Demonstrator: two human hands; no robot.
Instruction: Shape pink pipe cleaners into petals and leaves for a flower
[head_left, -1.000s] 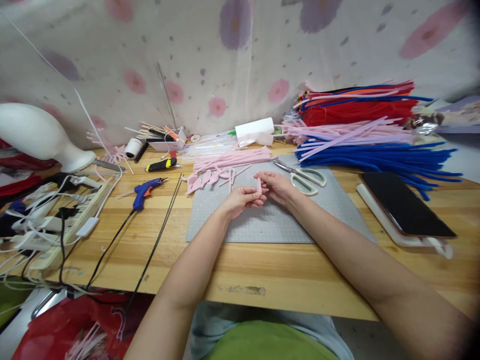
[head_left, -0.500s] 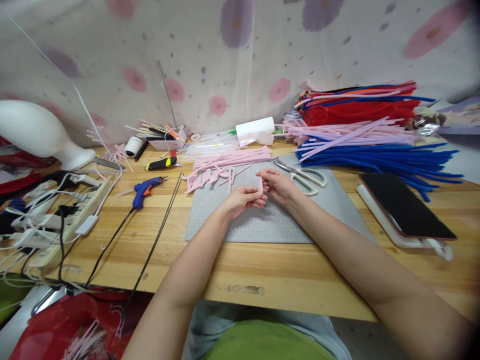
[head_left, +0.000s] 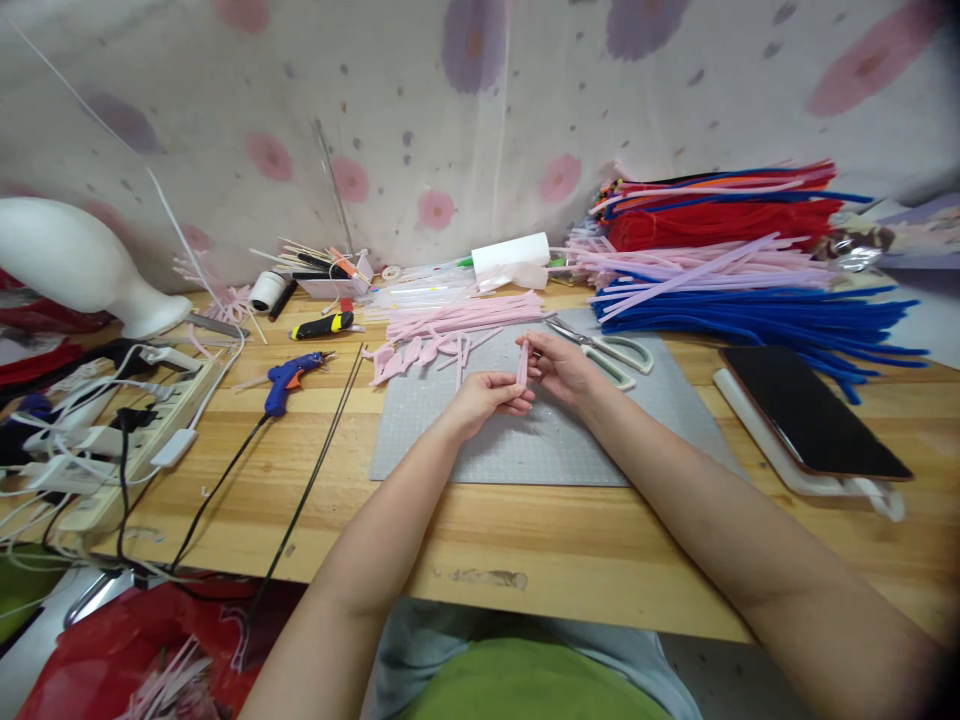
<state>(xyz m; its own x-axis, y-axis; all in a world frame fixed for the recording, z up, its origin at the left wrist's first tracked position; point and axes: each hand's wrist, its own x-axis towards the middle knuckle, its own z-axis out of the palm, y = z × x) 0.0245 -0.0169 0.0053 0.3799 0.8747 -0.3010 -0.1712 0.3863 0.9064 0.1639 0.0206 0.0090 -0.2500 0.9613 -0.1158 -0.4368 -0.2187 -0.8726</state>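
Note:
Over the grey cutting mat [head_left: 540, 455], a short folded piece of pink pipe cleaner [head_left: 523, 364] stands nearly upright between my hands. My left hand [head_left: 491, 398] pinches its lower end between thumb and fingers. My right hand [head_left: 556, 365] is closed at its upper part, fingers partly hidden behind it. Left of my hands, shaped pink pipe cleaner pieces [head_left: 412, 355] lie at the mat's edge. Scissors [head_left: 611, 358] with pale green and white handles rest just beyond my right hand. A row of pink pipe cleaners [head_left: 465, 314] lies along the mat's far edge.
Blue pipe cleaners [head_left: 750, 322] and red ones [head_left: 720, 225] are heaped at the back right. A phone [head_left: 814, 410] lies at right. To the left are a blue glue gun [head_left: 289, 382], a yellow-black utility knife [head_left: 322, 325], a power strip [head_left: 142, 450] and a white foam head [head_left: 82, 255].
The pink piece now stands a little taller between my fingers, and my right fingertips have shifted slightly at its upper end. Everything else stays in place.

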